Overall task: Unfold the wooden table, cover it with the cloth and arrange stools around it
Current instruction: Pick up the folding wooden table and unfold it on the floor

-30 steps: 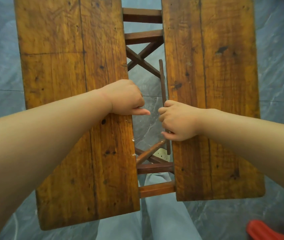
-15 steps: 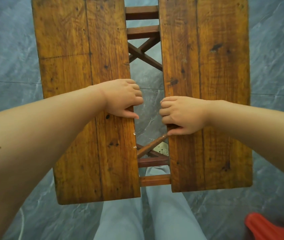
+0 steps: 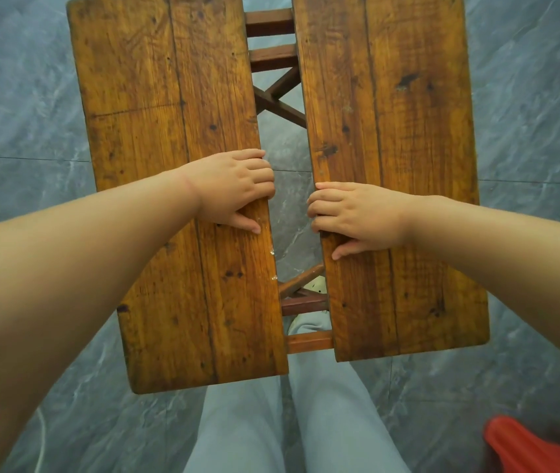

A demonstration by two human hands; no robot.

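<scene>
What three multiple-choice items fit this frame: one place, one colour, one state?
1. Where does the left hand grip? A inner edge of the left leaf; B a table leg; C a cloth.
2. What colour is the plastic object at lower right? A blue; B red; C green.
3. How do left leaf and right leaf stand? A closed together; B cloth-covered; C apart, with a gap.
Key: A, fingers curl over that edge; B, plainly red; C, grey floor shows between them.

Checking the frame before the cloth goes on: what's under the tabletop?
Through the gap between the tabletop's left board and right board: dark cross rails, crossed braces, grey floor and trouser legs. Everything beneath the boards themselves is covered.
</scene>
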